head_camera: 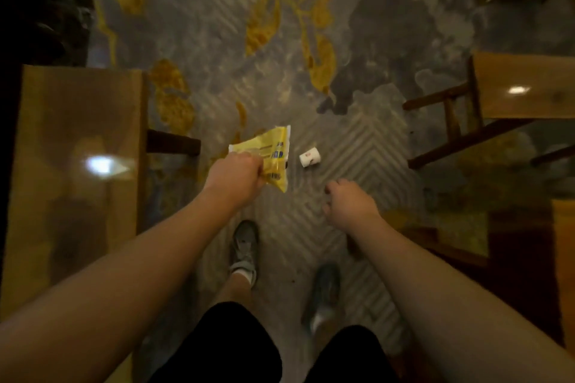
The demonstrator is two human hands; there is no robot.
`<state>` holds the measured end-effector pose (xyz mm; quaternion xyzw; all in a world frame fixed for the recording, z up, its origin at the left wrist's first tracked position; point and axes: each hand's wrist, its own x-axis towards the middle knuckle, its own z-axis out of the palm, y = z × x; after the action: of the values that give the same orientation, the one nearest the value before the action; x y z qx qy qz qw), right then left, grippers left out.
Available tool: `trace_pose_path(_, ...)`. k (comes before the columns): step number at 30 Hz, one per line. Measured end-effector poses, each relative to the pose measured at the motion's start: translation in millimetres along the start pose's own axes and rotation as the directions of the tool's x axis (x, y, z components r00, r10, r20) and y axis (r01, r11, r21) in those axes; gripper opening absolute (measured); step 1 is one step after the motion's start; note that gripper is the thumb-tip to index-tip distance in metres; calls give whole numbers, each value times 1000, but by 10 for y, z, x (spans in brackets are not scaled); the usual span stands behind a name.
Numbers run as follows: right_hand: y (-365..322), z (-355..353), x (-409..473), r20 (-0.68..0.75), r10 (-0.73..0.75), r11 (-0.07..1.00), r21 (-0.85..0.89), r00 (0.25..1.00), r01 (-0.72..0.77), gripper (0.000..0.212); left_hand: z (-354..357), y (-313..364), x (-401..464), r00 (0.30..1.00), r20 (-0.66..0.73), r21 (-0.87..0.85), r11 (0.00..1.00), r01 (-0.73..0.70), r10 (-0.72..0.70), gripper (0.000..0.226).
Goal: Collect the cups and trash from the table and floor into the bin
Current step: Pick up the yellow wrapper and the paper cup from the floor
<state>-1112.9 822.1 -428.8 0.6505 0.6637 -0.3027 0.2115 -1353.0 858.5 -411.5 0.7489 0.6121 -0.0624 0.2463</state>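
left hand [235, 172] grip closed on yellow wrapper [273, 155], held above the rug [357, 50]. right hand [348, 200] grip loose, empty, near white paper cup [310, 158] lying tipped on rug. risks: cup rolling off when nudged, crushing under a hard pinch. bin not visible.

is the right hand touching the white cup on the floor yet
Apart. The head view shows bare rug between the right hand and the white cup, which lies on its side. The left hand grips a yellow wrapper.
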Motion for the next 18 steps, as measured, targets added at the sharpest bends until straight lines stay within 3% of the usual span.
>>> trace_pose_path(12,414,1490,3171,67,-57,961,-266,996,73,41,2220,-1001,1688,994,82,50,996,72,-76,13)
trace_pose_path(18,695,2171,3959,55,-137,886,-439,989,147,37,3078,-1112,2070,988,152,157,988,11,-35,16)
